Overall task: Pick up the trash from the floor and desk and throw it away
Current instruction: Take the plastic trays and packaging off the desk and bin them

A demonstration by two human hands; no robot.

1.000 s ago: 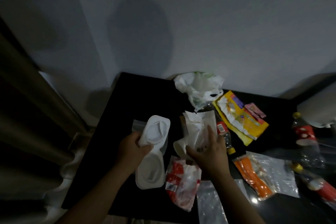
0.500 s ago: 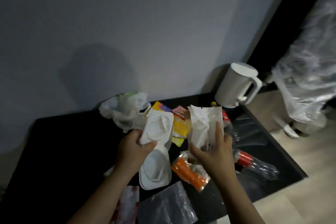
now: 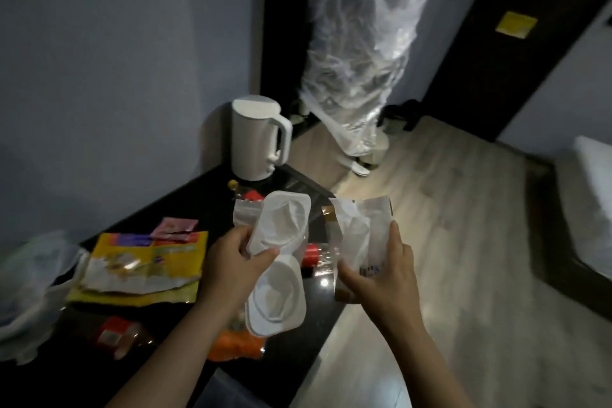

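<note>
My left hand point(image 3: 231, 262) grips an open white clamshell container point(image 3: 281, 262) at its hinge, together with a clear zip bag point(image 3: 245, 215) behind it. My right hand point(image 3: 381, 278) holds a white torn pouch point(image 3: 361, 235) upright, over the desk's right edge. Both are lifted above the black desk point(image 3: 66, 374). On the desk lie a yellow wrapper point(image 3: 142, 262), a pink sachet point(image 3: 175, 227), a white plastic bag point(image 3: 29, 285), an orange packet point(image 3: 235, 346) and plastic bottles with red labels point(image 3: 112, 336).
A white kettle point(image 3: 258, 139) stands at the desk's far corner. A large clear plastic bag point(image 3: 361, 53) hangs by a dark doorway beyond the desk, above slippers. Wooden floor point(image 3: 447, 242) stretches to the right, with a bed edge point(image 3: 589, 209) at far right.
The view has swung right, from the desk and wall toward the floor and hanging bag. Both hands kept their hold and carried the container and pouch rightward over the desk's edge.
</note>
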